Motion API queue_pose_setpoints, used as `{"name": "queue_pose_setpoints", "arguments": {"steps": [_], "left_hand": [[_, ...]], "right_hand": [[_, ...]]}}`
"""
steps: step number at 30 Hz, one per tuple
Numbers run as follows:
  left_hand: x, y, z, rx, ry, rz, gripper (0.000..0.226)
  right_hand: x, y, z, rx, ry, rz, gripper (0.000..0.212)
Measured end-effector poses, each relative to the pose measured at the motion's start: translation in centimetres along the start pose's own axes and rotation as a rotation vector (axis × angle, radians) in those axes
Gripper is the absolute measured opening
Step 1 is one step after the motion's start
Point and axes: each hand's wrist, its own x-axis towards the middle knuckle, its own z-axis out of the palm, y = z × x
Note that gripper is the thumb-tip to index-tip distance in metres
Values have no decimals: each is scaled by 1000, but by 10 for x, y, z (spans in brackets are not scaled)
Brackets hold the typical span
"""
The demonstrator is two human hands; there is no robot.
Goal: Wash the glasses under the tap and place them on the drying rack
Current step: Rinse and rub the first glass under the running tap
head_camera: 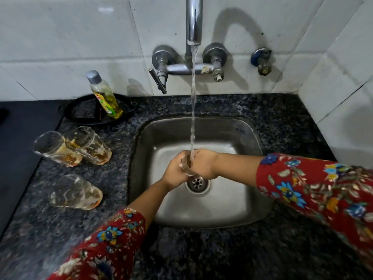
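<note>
Water runs from the steel tap [194, 21] straight down into a clear glass [186, 165] that both my hands hold over the drain of the steel sink [250, 138]. My left hand [173, 172] grips the glass from the left and my right hand [203, 164] wraps it from the right, so most of the glass is hidden. Three dirty glasses with brownish residue stand on the granite counter left of the sink: two together [54, 148] [94, 145] and one nearer me [75, 191].
A bottle of yellow dish liquid [104, 96] stands on a black tray [80, 112] behind the dirty glasses. Tap handles and a small wall valve [262, 61] stick out of the white tiled wall. A dark surface [24, 142] borders the counter on the left.
</note>
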Motion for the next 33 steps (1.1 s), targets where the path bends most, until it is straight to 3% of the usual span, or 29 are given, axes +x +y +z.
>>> {"name": "queue_pose_setpoints", "arguments": {"steps": [2,3,5,8,10,13,16,20,21,25,27,30,32,33], "left_hand": [[0,-5,6,-18,162,24,48],[0,-5,5,-22,189,28,47],[0,-1,-4,-20,73,1,53],[3,2,-14,98,-171,-3,63],[1,4,-10,101,-103,16,59],[-3,1,6,76,75,69,51],[-8,-1,12,81,153,75,43],[-5,-1,-3,32,-101,14,64],[-4,0,-5,45,-92,16,64],[-5,12,5,47,158,87,49],[-4,12,3,47,134,106,52],[-4,7,-9,71,-47,78,56],[-6,5,-7,134,-8,94,50],[-7,4,-3,203,64,118,44]], "right_hand": [[4,-2,-3,127,-141,151,35],[3,-1,-4,170,-123,175,34],[-3,3,0,152,-16,165,31],[-11,9,8,100,-21,60,33],[-3,3,13,44,-17,154,34],[1,-11,1,356,-110,395,43],[2,-14,7,374,-62,313,41],[-4,2,12,-201,-129,9,33],[-3,1,12,-225,-116,32,32],[9,-14,7,139,-116,331,29],[10,-11,8,160,-73,302,27],[-3,2,13,85,5,147,31],[-4,1,17,163,-15,223,29],[-2,-5,13,324,4,276,25]]}}
